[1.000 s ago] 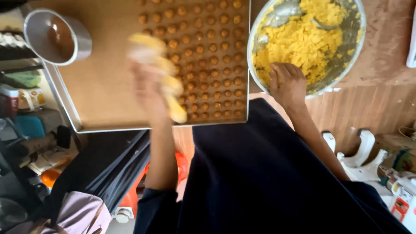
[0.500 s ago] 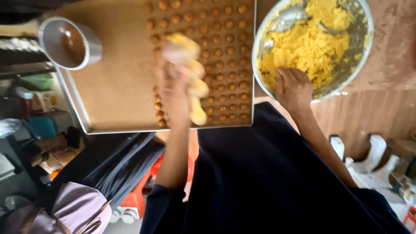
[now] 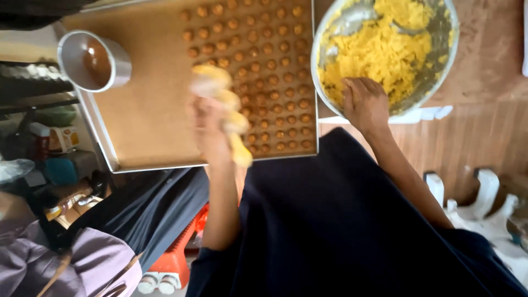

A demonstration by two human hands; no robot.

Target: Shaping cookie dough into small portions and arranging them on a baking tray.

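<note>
Gripping a piping bag [image 3: 228, 118] of yellow dough, the left hand [image 3: 212, 132] is clamped around it above the baking tray [image 3: 143, 118], near rows of small dough balls [image 3: 264, 82]. The right hand [image 3: 366, 104] rests on the rim of the metal bowl [image 3: 330, 49] of yellow dough; whether its fingers close on anything is unclear.

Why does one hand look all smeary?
Head view: the left hand with its yellow dough is motion-blurred; the right hand at the metal bowl is sharper; the tray of small balls looks fairly clear.
</note>
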